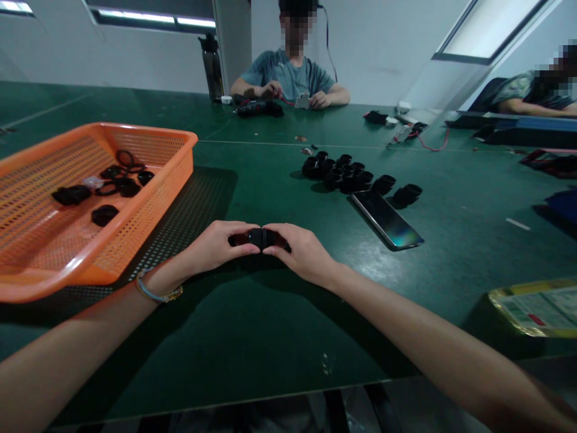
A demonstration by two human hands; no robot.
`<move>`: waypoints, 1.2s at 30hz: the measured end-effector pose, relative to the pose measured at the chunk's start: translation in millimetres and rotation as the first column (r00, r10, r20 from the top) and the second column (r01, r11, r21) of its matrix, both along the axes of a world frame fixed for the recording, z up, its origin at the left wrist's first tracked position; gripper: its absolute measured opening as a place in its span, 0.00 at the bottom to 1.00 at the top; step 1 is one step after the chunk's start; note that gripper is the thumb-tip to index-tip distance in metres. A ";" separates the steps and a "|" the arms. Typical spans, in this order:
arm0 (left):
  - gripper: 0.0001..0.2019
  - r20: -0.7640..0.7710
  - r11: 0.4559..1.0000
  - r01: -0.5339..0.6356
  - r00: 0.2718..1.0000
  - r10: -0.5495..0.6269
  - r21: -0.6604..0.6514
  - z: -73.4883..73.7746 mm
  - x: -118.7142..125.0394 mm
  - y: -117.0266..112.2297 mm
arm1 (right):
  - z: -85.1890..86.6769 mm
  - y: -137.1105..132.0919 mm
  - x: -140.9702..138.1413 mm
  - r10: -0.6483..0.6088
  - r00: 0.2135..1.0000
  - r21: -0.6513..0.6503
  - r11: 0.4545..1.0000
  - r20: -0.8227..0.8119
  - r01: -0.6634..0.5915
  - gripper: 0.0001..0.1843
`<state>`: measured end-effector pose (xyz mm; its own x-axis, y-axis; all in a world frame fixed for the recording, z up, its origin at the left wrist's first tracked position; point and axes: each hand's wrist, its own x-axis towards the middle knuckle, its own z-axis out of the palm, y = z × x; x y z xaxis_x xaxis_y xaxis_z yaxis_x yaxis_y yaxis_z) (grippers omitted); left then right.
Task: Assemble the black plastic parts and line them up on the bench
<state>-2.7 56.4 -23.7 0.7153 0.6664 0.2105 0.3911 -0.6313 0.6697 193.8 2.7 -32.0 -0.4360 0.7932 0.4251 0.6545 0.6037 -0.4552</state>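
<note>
Grip of the left hand [214,245] pinches one end of a black part [256,239]; grip of the right hand [304,248] pinches the opposite end. Whether one piece or two cannot be told. Taken from the part: orange basket [178,177] at nine to ten o'clock, containing loose black items [104,214]; black cylindrical pieces [347,174] grouped on the surface [473,240] at one to two o'clock; phone [387,219] lying just beside them, towards three.
</note>
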 end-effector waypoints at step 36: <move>0.18 -0.102 0.996 0.034 0.994 -0.025 0.085 1.6 -0.9 0.5 | 1.2 -1.4 1.3 0.037 0.999 0.092 0.995 0.035 -0.040 0.15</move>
